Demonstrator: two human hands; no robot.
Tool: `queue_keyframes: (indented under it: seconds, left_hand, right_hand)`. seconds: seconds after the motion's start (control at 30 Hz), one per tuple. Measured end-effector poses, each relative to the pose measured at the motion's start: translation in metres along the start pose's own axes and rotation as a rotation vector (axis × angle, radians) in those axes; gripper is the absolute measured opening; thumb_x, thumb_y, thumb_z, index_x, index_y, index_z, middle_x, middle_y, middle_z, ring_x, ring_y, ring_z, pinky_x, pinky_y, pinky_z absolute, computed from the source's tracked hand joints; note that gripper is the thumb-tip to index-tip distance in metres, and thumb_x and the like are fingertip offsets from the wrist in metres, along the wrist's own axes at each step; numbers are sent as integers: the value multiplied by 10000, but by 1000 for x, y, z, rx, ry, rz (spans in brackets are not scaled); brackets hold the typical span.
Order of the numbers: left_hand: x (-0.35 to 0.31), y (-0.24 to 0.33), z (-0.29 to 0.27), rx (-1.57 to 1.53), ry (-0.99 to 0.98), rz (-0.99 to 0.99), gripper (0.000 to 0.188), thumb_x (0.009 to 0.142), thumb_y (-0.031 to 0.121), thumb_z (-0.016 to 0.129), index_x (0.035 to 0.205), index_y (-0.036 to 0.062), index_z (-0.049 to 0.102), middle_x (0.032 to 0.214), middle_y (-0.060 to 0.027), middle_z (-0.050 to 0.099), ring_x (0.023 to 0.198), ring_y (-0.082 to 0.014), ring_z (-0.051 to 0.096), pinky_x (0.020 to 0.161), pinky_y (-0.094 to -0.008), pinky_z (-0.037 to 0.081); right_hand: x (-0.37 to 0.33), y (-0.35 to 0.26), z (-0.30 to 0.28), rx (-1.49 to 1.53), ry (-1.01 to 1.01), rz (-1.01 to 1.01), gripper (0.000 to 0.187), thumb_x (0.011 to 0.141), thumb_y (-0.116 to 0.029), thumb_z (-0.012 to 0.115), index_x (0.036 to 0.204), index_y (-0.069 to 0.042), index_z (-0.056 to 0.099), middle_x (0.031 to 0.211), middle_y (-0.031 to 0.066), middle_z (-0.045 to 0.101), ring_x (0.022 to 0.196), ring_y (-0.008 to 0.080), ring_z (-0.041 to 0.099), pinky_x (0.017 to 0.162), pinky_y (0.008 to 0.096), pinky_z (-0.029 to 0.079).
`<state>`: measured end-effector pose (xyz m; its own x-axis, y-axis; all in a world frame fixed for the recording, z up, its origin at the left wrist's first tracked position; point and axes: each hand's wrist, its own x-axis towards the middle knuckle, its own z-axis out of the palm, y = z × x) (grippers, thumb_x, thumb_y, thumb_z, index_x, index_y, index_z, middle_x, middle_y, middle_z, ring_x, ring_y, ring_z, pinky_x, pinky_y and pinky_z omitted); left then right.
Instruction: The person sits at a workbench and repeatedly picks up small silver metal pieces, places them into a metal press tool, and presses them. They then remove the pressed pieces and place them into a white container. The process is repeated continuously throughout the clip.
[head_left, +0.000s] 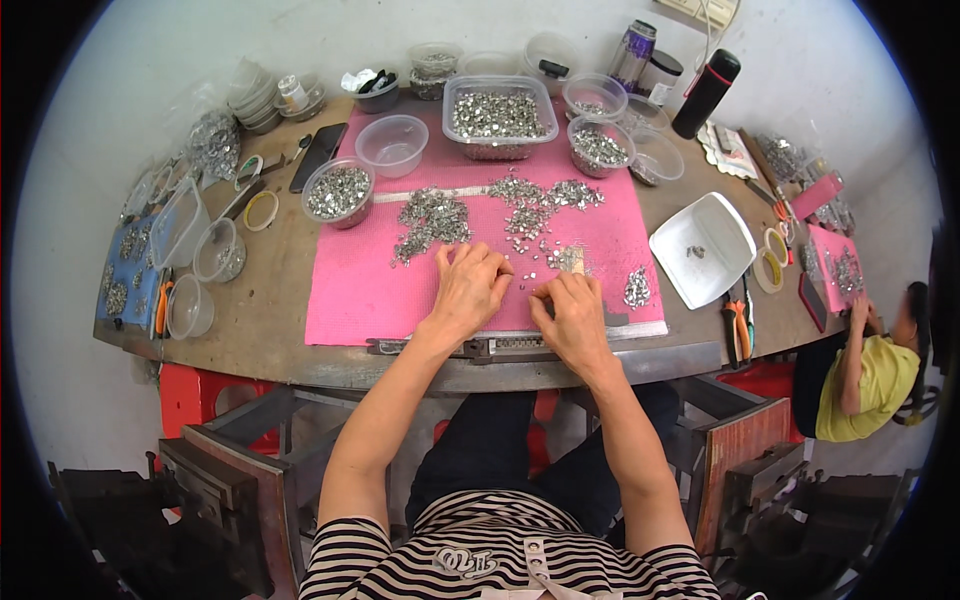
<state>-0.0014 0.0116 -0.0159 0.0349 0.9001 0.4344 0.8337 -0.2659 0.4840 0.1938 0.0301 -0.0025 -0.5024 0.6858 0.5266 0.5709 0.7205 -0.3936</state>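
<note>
My left hand rests on the pink mat with its fingers bent and drawn together, just below the larger heap of small shiny silver metal pieces. To its right my right hand is also closed, thumb and fingertips pinched near a few scattered pieces. Whatever is between the fingertips of either hand is too small to make out. A looser spread of pieces lies beyond the hands, and a small separate pile sits right of my right hand.
A clear tub of pieces, an empty round tub and a full rectangular container stand beyond. A white scoop-shaped tray and orange-handled pliers lie right. A metal bar runs along the front edge. Another person works at far right.
</note>
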Motion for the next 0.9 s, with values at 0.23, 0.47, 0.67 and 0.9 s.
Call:
queue_keyframes:
  seconds: [0.23, 0.47, 0.67, 0.9]
  left_hand:
    - [-1, 6, -4, 116, -12, 86, 71, 880, 135, 737, 941, 105, 716, 960, -55, 606, 1031, -253, 584, 1094, -574, 302]
    - [-41, 29, -41, -120, 11, 88, 68, 870, 102, 746, 916, 74, 705, 878, -43, 648, 887, -244, 585, 1012, -463, 362]
    - [-66, 35, -42, -217, 6, 85, 102, 837, 56, 762, 919, 41, 703, 891, -77, 662, 886, -263, 591, 888, -403, 442]
    - [-70, 35, -39, -284, -11, 52, 129, 827, 29, 763, 945, 30, 709, 907, -88, 672, 900, -270, 602, 866, -406, 463]
  right_hand:
    - [-13, 18, -29, -2, -119, -7, 80, 845, -107, 757, 881, -63, 701, 845, 70, 598, 855, 267, 592, 827, 410, 409]
    - [-15, 17, -31, 82, -150, 38, 43, 866, -95, 740, 883, -64, 717, 832, 74, 585, 847, 271, 594, 819, 398, 410]
    - [-17, 15, -29, 110, -118, 32, 69, 864, -70, 732, 893, -50, 674, 846, 76, 597, 840, 268, 595, 812, 403, 411]
    - [-39, -2, -42, 278, -91, 94, 87, 842, -17, 728, 911, -42, 682, 899, 61, 635, 869, 251, 604, 817, 384, 416]
